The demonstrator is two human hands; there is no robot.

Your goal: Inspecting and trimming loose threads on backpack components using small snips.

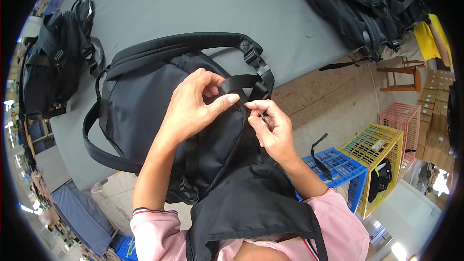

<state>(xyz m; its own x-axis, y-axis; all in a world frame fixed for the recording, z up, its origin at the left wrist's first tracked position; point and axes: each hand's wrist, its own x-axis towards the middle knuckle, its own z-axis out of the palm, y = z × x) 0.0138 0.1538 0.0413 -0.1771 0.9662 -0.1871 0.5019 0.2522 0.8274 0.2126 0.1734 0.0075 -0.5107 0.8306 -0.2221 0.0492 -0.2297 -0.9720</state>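
Observation:
A black backpack lies in front of me, its back side partly up, with padded shoulder straps curving along its far and left edges. My left hand rests over it, fingers curled and thumb stretched out, holding a black webbing strap near the bag's right edge. A plastic buckle sits just beyond on the shoulder strap. Close to the left thumb, my right hand pinches at the bag's edge. Between its fingers is a small dark metal tool, mostly covered, its kind unclear.
The grey-covered table carries another black backpack at left and a pile of black bags at far right. Blue and yellow plastic crates stand at right, near a wooden stool. Someone in yellow is beyond.

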